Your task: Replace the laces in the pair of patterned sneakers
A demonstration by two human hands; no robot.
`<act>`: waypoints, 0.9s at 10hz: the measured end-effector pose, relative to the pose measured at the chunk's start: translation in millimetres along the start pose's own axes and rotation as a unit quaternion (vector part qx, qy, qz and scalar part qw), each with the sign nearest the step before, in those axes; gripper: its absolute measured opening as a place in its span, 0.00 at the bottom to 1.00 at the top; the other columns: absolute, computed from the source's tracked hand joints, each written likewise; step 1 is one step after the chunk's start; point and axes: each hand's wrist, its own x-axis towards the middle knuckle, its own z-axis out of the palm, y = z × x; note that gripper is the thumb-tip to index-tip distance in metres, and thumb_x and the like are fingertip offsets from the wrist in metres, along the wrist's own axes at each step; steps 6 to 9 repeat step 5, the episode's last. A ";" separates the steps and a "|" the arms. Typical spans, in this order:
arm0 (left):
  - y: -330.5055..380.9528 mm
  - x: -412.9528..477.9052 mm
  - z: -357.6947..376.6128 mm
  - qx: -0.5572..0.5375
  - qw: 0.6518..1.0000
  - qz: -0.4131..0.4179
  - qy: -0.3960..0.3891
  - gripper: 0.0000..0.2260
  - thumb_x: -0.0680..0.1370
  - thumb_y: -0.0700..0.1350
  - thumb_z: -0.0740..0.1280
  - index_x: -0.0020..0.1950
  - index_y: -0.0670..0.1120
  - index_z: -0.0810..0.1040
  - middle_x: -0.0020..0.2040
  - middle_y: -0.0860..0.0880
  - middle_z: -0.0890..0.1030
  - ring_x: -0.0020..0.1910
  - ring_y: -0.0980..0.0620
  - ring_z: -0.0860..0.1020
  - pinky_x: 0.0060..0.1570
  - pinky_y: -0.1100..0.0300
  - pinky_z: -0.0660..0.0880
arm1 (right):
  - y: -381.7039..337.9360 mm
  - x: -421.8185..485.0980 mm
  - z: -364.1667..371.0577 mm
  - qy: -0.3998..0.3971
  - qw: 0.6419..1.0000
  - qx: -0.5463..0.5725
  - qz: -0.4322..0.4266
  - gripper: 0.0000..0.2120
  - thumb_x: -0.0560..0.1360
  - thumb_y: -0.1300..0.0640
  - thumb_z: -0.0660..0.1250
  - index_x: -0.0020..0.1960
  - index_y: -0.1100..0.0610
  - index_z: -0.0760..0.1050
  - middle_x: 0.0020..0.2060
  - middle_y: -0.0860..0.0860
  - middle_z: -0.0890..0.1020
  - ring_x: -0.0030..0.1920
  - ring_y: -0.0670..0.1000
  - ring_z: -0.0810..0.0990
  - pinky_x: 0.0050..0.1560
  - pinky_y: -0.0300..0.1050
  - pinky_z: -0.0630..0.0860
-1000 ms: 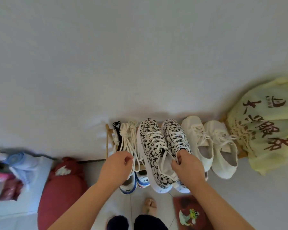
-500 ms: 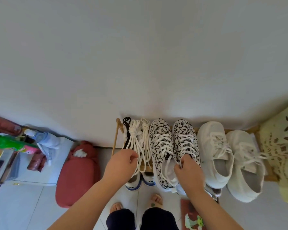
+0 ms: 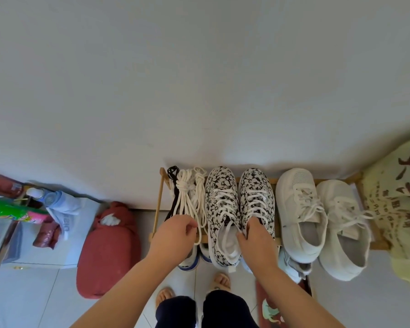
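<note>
Both hands grip — laces (image 3: pixel 189 200), patterned sneakers (image 3: pixel 239 209).

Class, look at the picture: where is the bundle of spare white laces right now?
In the head view, the white laces lie on the wooden rack's left end, between a black lace and the patterned sneakers, their near end at the left hand.

1. A plain pale grey wall (image 3: pixel 199 79) fills the upper view, evenly lit.
2. A low light wooden shoe rack (image 3: pixel 157 204) stands against it.
3. The glossy white tiled floor (image 3: pixel 33 292) lies below.
</note>
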 end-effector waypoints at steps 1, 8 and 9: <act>-3.5 -2.2 -2.6 0.003 1.000 0.007 0.001 0.10 0.78 0.43 0.59 0.54 0.49 0.78 0.44 0.56 0.76 0.42 0.57 0.74 0.46 0.62 0.73 | -2.0 -0.8 -6.3 -0.012 1.000 -0.004 0.002 0.11 0.77 0.51 0.61 0.46 0.55 0.61 0.33 0.46 0.67 0.33 0.47 0.68 0.29 0.41 0.62; -26.3 -8.2 -18.0 0.008 0.998 0.056 -0.015 0.09 0.77 0.44 0.59 0.52 0.50 0.77 0.47 0.54 0.77 0.43 0.56 0.75 0.44 0.64 0.71 | -2.6 -22.4 -21.8 -0.007 0.997 -0.067 0.022 0.05 0.77 0.56 0.57 0.49 0.57 0.70 0.38 0.49 0.76 0.39 0.51 0.74 0.40 0.44 0.70; -26.3 -8.2 -18.0 0.008 0.998 0.056 -0.015 0.09 0.77 0.44 0.59 0.52 0.50 0.77 0.47 0.54 0.77 0.43 0.56 0.75 0.44 0.64 0.71 | -2.6 -22.4 -21.8 -0.007 0.997 -0.067 0.022 0.05 0.77 0.56 0.57 0.49 0.57 0.70 0.38 0.49 0.76 0.39 0.51 0.74 0.40 0.44 0.70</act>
